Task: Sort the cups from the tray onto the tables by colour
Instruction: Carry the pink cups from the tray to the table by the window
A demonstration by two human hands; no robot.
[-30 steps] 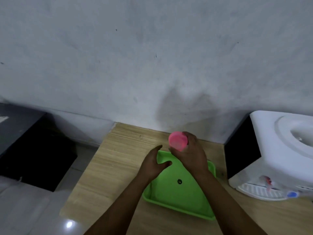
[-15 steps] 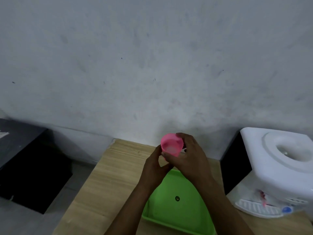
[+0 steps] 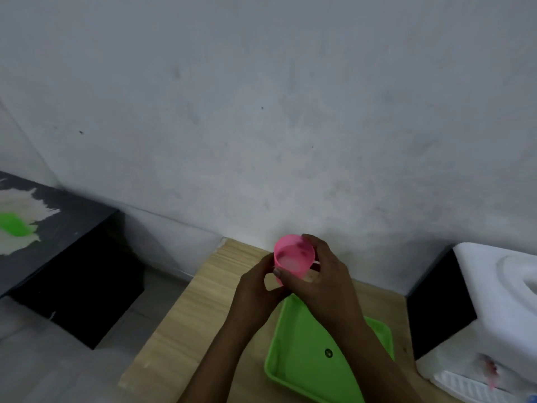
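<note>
A pink cup is held in the air above the far end of the green tray, its mouth tilted toward me. My right hand grips the cup from the right, fingers curled round its wall. My left hand touches the cup's lower left side with its fingertips and thumb. The tray lies on a light wooden table and shows only a small dark spot inside. A green object, blurred, sits on the black table at the far left.
A white water dispenser stands at the right end of the wooden table, right of the tray. A grey wall runs behind both tables. A gap of grey floor separates the black table from the wooden one.
Both hands have risen with the pink cup, and my left hand has come off the tray edge to the cup. The view has swung left, bringing the black table's top into sight.
</note>
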